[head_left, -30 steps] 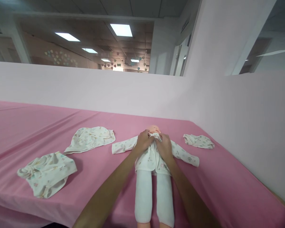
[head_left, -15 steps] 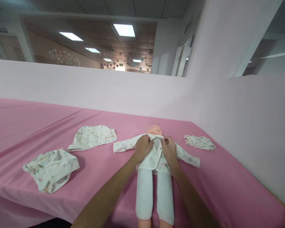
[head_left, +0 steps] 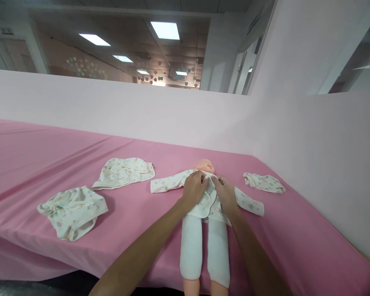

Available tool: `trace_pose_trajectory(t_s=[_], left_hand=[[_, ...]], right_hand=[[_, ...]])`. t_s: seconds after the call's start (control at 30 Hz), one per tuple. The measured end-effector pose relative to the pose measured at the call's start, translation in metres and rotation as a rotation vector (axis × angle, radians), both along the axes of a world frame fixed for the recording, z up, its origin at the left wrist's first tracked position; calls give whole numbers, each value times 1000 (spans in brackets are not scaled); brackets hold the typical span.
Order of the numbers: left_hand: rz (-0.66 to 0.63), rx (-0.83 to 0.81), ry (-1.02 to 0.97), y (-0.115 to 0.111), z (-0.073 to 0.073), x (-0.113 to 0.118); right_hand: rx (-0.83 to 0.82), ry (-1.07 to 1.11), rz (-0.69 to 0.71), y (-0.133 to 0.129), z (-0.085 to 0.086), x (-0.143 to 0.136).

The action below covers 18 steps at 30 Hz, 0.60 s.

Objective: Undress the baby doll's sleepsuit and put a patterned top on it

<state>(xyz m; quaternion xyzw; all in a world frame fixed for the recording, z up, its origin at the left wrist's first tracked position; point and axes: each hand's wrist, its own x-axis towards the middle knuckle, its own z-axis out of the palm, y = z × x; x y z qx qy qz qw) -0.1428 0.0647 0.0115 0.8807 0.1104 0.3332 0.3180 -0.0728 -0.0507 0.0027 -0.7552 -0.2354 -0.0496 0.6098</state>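
A baby doll (head_left: pixel 204 165) lies on its back, its head away from me. It wears a white printed jacket (head_left: pixel 200 209) with both sleeves stretched out sideways, and white leg coverings (head_left: pixel 191 246). My left hand (head_left: pixel 195 188) is closed on the jacket's front edge near the neck. My right hand (head_left: pixel 225 191) pinches the opposite front edge, close beside it. The jacket front parts a little between my hands at the chest, and the fingertips are partly hidden in the cloth.
Two printed white garments, one crumpled (head_left: pixel 75 211) and one flatter (head_left: pixel 123 172), lie on the pink sheet (head_left: pixel 135 222) at the left. A folded printed cloth (head_left: pixel 264 183) lies at the right. A white wall (head_left: pixel 111 105) with windows stands behind.
My hands have come slightly closer together at the jacket's neck, drawing its front edges nearer each other. The whole view has shifted slightly.
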Motion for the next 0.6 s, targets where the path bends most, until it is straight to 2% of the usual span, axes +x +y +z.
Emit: trace_pose_trajectory(t_s=[0.13,0.33,0.6], left_hand=[[3,19,2,1,-3,0],[14,51,28,1,-6,1],[1,67,49,1,-3,-2]], right_hand=[[13,-6,42,1,3,-4],[31,-38,24,4,4,-12],[21,-74,6,5,2,-16]])
